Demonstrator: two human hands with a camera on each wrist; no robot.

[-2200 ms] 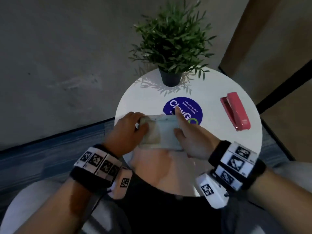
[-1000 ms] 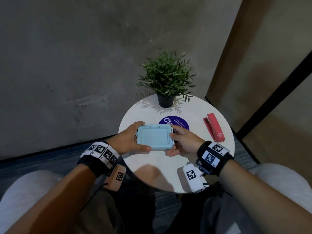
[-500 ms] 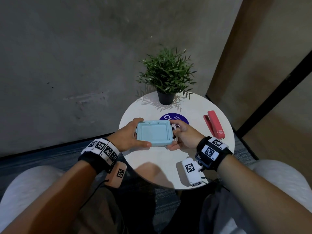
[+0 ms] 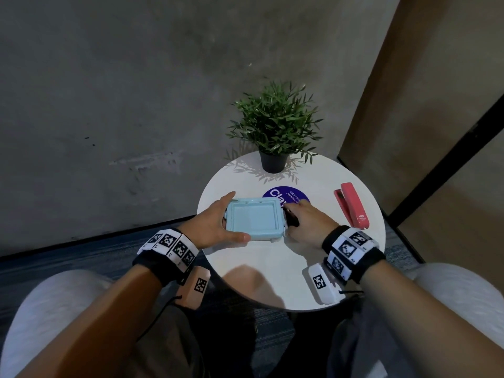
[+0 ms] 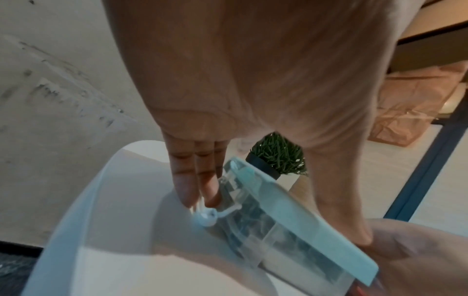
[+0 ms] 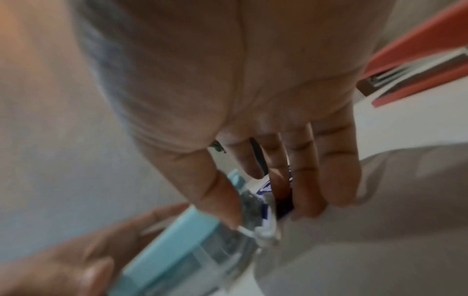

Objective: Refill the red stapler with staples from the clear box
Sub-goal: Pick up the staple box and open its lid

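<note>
The clear box (image 4: 255, 219) with a light blue lid lies flat on the round white table (image 4: 272, 274), held between both hands. My left hand (image 4: 216, 223) grips its left side, with the thumb along the near edge and the fingers (image 5: 192, 180) down by the clear side latch. My right hand (image 4: 302, 221) holds the right side. Its thumb (image 6: 217, 196) presses the clear latch there, and its fingers reach behind it. The lid (image 5: 291, 216) is on the box. The red stapler (image 4: 351, 208) lies closed to the right, untouched.
A potted green plant (image 4: 274, 126) stands at the table's far edge. A round purple sticker (image 4: 289, 195) lies flat just behind the box. A grey wall rises beyond and a wooden panel stands at the right. My knees flank the near rim.
The box has come down from a tilted hold to lying flat with the lid up. My right hand has shifted along the right edge to the latch. The stapler has not moved.
</note>
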